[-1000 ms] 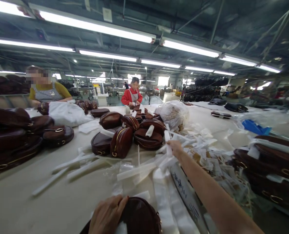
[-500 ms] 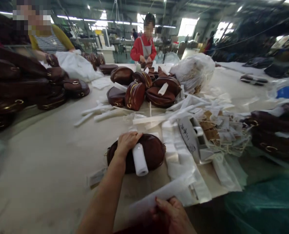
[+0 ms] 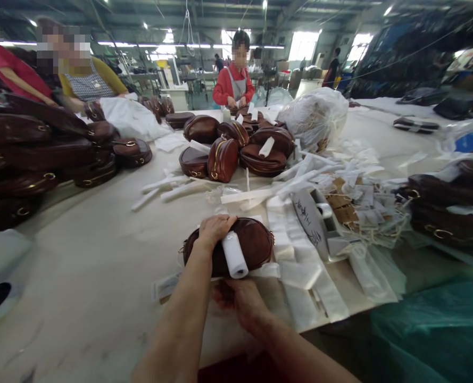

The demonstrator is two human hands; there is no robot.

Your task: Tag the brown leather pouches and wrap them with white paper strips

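Note:
A dark brown leather handbag [image 3: 258,242] lies on the table in front of me, a white paper roll [image 3: 234,255] across its front. My left hand [image 3: 217,231] grips the bag's upper edge, its fingers bent over the top beside the roll. Just below the bag's near edge is my right hand [image 3: 236,300], its fingers curled in under the bag and partly in shadow. What they hold is hidden. A white strip [image 3: 268,270] sticks out on the right between the bag and that hand.
Brown handbags [image 3: 223,159] stand mid-table, with more piled at left [image 3: 48,151]. White strips [image 3: 256,196], a grey box [image 3: 310,218], a heap of tags [image 3: 359,205] and clear plastic sleeves [image 3: 300,276] lie right. Co-workers [image 3: 236,85] stand across the table.
My right hand has moved left and up to the bag's near edge. The white strip it held out now shows only as an end beside the bag. My left hand stays on the bag.

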